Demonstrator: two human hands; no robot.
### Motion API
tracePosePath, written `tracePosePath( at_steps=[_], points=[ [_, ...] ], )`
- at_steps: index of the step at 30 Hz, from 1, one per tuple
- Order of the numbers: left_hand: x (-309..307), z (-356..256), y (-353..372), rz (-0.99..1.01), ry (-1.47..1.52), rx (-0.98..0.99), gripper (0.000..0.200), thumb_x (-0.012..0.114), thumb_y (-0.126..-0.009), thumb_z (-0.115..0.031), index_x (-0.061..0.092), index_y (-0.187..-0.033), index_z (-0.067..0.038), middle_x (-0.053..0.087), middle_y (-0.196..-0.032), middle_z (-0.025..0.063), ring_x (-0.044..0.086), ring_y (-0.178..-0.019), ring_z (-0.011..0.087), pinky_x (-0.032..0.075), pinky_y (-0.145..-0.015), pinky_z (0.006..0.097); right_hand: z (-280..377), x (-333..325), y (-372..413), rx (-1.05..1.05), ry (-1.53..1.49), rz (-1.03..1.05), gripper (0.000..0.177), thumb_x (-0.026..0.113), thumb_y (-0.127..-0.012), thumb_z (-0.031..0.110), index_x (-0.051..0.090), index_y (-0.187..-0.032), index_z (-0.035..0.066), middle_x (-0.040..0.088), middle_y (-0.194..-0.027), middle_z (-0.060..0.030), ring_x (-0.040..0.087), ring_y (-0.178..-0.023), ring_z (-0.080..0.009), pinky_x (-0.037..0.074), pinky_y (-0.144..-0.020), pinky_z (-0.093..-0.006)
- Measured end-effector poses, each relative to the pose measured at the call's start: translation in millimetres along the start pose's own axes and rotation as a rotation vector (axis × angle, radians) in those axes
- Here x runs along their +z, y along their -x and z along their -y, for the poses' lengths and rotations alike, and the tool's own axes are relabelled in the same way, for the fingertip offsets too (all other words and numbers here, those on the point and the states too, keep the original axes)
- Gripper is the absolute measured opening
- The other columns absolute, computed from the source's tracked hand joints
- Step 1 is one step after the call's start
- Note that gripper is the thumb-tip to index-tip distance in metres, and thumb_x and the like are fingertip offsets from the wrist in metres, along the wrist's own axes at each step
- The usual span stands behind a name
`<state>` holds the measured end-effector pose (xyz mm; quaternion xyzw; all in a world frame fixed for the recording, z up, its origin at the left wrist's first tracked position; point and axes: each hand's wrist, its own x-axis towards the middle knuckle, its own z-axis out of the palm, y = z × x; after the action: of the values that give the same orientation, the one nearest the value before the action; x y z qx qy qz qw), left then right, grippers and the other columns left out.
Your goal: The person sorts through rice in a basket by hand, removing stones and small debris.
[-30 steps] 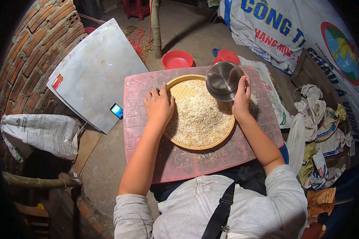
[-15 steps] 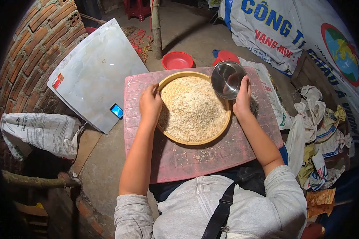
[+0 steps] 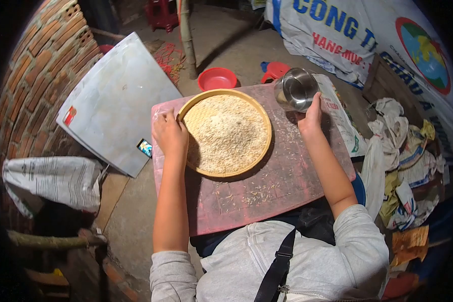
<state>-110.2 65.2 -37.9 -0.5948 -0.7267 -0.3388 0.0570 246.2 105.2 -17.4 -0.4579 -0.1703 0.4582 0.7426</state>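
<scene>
A round woven tray [image 3: 225, 175] full of pale grains [image 3: 231, 133] rests on the pink table [image 3: 307, 171], toward its left side. My left hand [image 3: 171, 132] grips the tray's left rim, its fingers curled over the edge. Above the table's right back part, my right hand [image 3: 309, 115] holds a shiny metal bowl [image 3: 298, 89], tilted, with its opening facing up and toward me. Loose grains [image 3: 256, 195] lie scattered on the tabletop in front of the tray and to its right.
Behind the table are a red basin [image 3: 217, 79] and a wooden pole [image 3: 187, 40]. A white panel [image 3: 118, 100] with a phone [image 3: 144, 147] stands at the left, near a brick wall [image 3: 45, 60]. Sacks and crumpled bags [image 3: 412, 166] lie at the right.
The woven tray has moved left on the table with my left hand on it. My right hand and the metal bowl are now apart from the tray, off to its right.
</scene>
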Motion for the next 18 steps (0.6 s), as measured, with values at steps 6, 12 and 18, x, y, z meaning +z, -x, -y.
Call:
tracePosePath(
  at_steps=[6, 12, 18],
  points=[
    [-62.2, -101.1, 75.3, 0.236, 0.409, 0.509, 0.065, 0.065, -0.087, -0.017, 0.036, -0.143, -0.001, 0.041, -0.144, 0.0241, 0.04, -0.133, 0.0408, 0.031, -0.112, 0.0456, 43.0, -49.8, -64.6, 0.07, -0.192, -0.001, 0.057, 0.033, -0.101, 0.055, 0.042, -0.14, 0.014, 0.047, -0.142, -0.0084, 0.048, -0.128, -0.0296, 0.043, -0.103, -0.0497],
    [-42.8, -114.8, 167.3, 0.68, 0.325, 0.88, 0.075, 0.049, -0.094, -0.048, 0.027, -0.149, -0.002, 0.024, -0.155, 0.0209, 0.021, -0.145, 0.0359, 0.019, -0.117, 0.047, 76.9, -119.2, -99.5, -0.018, -0.119, -0.126, 0.054, 0.036, -0.101, 0.053, 0.041, -0.14, 0.016, 0.045, -0.139, -0.0091, 0.048, -0.124, -0.0292, 0.046, -0.095, -0.048],
    [-21.4, -129.5, 165.7, 0.633, 0.305, 0.782, 0.076, 0.048, -0.094, -0.049, 0.027, -0.149, -0.001, 0.023, -0.155, 0.0233, 0.019, -0.145, 0.0365, 0.019, -0.117, 0.0449, 75.9, -137.5, -83.6, -0.021, -0.063, -0.216, 0.058, 0.044, -0.096, 0.059, 0.049, -0.134, 0.015, 0.051, -0.131, -0.0085, 0.052, -0.112, -0.0268, 0.047, -0.094, -0.0469]
  ],
)
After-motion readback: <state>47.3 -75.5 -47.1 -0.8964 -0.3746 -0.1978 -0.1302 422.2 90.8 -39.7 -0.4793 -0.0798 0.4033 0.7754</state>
